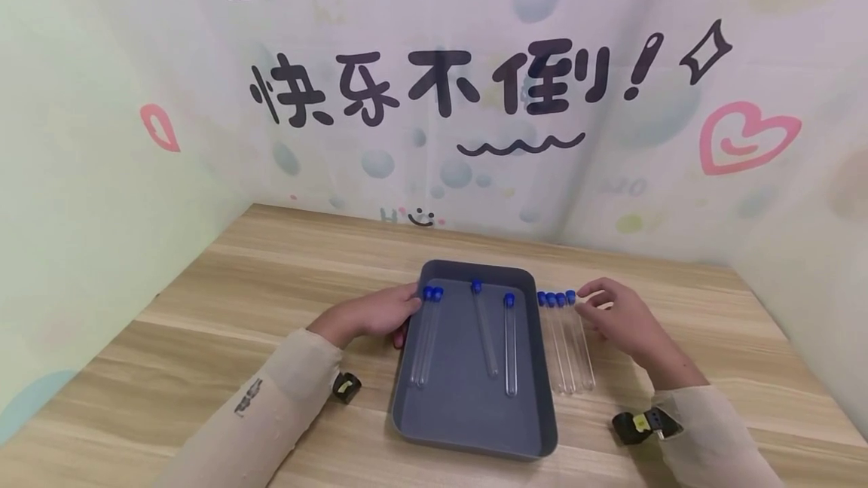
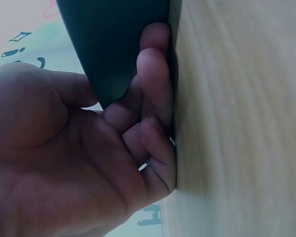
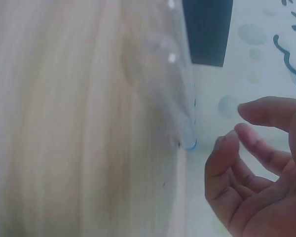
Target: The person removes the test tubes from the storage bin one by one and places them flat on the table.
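Observation:
My left hand [image 1: 381, 313] grips the left wall of a dark grey rectangular tray [image 1: 468, 420], thumb at the rim. In the left wrist view its fingers [image 2: 155, 74] curl against the tray's outer side, close to the tabletop. Inside the tray lie capped glass test tubes [image 1: 511, 345]: two side by side at left, one slanted in the middle, one at right. Several more test tubes with blue caps [image 1: 560, 299] lie in a row just right of the tray. My right hand [image 1: 622, 322] is beside their caps, fingers loosely bent, a gap between thumb and fingertips.
The wood-grain table [image 1: 271, 277] meets a printed cloth backdrop [image 1: 420, 164] with black lettering behind the tray. Pale cloth also stands at both sides. A black wrist device [image 1: 634, 428] is strapped at the right sleeve, another [image 1: 347, 387] at the left.

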A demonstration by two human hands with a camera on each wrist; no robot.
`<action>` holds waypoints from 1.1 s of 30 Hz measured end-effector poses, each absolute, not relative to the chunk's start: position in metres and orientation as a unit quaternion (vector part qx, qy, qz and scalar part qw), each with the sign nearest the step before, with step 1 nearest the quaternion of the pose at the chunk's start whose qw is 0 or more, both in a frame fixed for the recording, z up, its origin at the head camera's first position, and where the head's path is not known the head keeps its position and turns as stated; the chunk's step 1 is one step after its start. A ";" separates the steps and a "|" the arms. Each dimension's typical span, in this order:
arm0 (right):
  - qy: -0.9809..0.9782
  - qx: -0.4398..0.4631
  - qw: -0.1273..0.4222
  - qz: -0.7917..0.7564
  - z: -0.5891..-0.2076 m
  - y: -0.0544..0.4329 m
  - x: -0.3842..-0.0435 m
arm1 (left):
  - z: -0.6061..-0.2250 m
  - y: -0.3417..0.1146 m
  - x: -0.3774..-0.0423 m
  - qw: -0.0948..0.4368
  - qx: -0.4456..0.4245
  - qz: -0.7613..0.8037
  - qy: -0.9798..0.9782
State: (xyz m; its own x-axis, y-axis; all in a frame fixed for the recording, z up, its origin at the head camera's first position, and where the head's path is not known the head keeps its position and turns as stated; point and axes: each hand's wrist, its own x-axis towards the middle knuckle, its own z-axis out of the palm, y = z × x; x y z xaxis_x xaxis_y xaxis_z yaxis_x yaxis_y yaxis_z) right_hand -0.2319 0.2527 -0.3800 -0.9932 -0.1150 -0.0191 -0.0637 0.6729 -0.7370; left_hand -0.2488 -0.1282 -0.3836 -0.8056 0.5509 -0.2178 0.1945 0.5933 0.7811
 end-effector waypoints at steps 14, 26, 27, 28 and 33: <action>0.882 -0.083 0.041 -0.463 -0.368 0.221 -0.223 | -0.385 -0.129 -0.249 0.222 0.202 0.399 0.866; 0.863 -0.114 0.071 -0.486 -0.356 0.180 -0.216 | -0.388 -0.126 -0.250 0.219 0.204 0.390 0.871; 0.863 -0.117 0.072 -0.485 -0.355 0.177 -0.215 | -0.389 -0.126 -0.250 0.219 0.204 0.391 0.871; 0.863 -0.119 0.073 -0.485 -0.353 0.173 -0.214 | -0.388 -0.126 -0.250 0.219 0.206 0.392 0.870; 0.859 -0.127 0.077 -0.491 -0.348 0.155 -0.214 | -0.388 -0.128 -0.249 0.218 0.207 0.396 0.868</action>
